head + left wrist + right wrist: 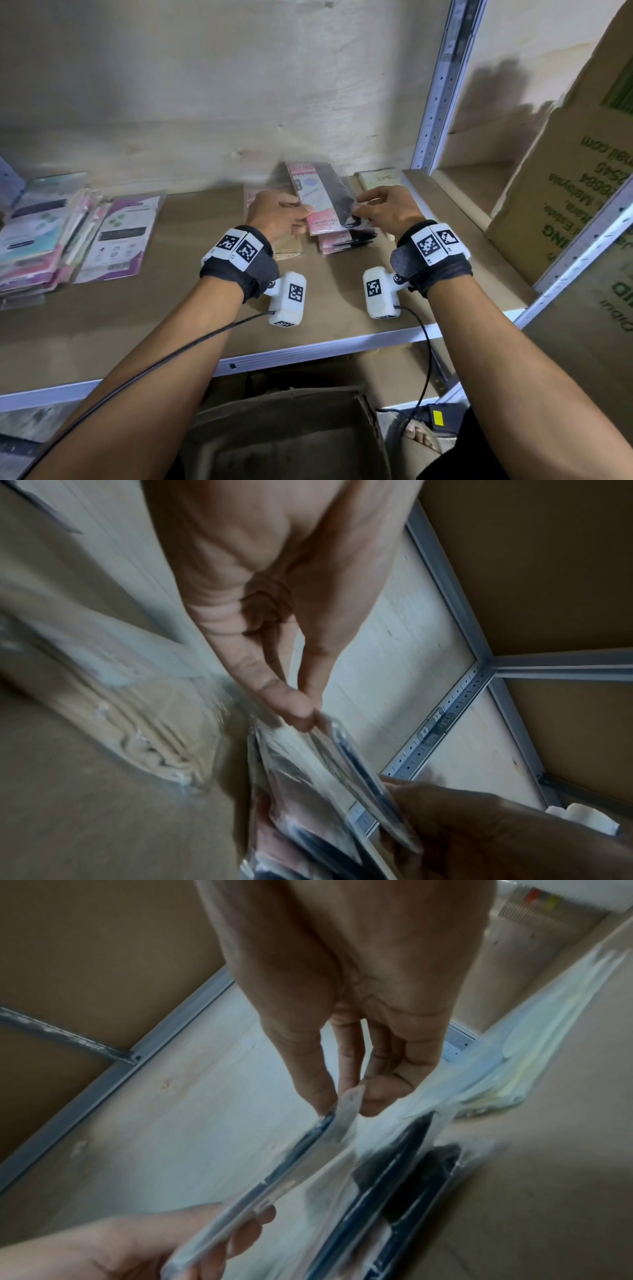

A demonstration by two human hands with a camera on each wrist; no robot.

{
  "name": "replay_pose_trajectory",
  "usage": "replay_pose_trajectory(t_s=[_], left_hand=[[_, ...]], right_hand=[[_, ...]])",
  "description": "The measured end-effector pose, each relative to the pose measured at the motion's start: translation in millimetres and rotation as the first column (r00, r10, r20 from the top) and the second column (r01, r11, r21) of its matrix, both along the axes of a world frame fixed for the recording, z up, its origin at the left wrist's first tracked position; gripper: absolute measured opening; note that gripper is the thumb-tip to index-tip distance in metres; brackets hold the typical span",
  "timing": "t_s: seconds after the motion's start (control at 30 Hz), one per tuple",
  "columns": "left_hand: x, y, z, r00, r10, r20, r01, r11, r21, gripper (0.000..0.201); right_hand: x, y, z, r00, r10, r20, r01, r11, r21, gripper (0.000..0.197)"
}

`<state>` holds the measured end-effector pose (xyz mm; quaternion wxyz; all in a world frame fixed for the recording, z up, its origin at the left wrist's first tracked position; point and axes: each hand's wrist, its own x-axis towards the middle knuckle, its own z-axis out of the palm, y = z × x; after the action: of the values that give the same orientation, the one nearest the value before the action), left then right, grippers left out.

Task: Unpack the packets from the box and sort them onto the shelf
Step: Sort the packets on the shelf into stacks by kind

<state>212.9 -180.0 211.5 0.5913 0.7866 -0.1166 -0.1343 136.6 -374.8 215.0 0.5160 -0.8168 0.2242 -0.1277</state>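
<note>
A pink-and-black packet (322, 197) in clear wrap is held tilted over a short stack of like packets (342, 240) on the brown shelf board (171, 308). My left hand (279, 214) pinches its left edge between thumb and fingers; in the left wrist view that left hand (308, 710) grips the packet's (346, 750) rim. My right hand (383, 207) pinches the right edge; the right wrist view shows the right hand (346, 1099) nipping the packet's (274, 1183) clear flap. The open cardboard box (291, 435) sits below the shelf.
Beige packets (287, 246) lie under my left hand and a pale green packet (380, 180) behind my right. A pile of purple and teal packets (68, 233) stands at the far left. A steel upright (442, 85) and large cartons (565, 192) bound the right side.
</note>
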Motion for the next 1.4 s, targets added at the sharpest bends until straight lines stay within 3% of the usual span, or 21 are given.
replay_pose_trajectory(t_s=[0.3, 0.6, 1.03, 1.4], left_hand=[[0, -19, -5, 0.999, 0.036, -0.031, -0.035, 0.999, 0.036, 0.035], [-3, -21, 1, 0.987, -0.032, -0.155, 0.042, 0.997, 0.059, 0.051], [-4, -25, -4, 0.985, -0.063, -0.162, 0.081, 0.991, 0.107, 0.051], [-2, -20, -8, 0.994, -0.073, -0.083, 0.083, 0.99, 0.118, 0.05]], right_hand=[[1, -13, -7, 0.991, -0.06, -0.117, 0.056, 0.998, -0.032, 0.023], [-3, -15, -9, 0.985, -0.045, -0.165, 0.035, 0.997, -0.062, 0.013], [-5, -14, -6, 0.982, -0.038, -0.184, 0.025, 0.997, -0.07, 0.015], [-9, -12, -3, 0.981, -0.045, -0.188, 0.031, 0.997, -0.076, 0.017]])
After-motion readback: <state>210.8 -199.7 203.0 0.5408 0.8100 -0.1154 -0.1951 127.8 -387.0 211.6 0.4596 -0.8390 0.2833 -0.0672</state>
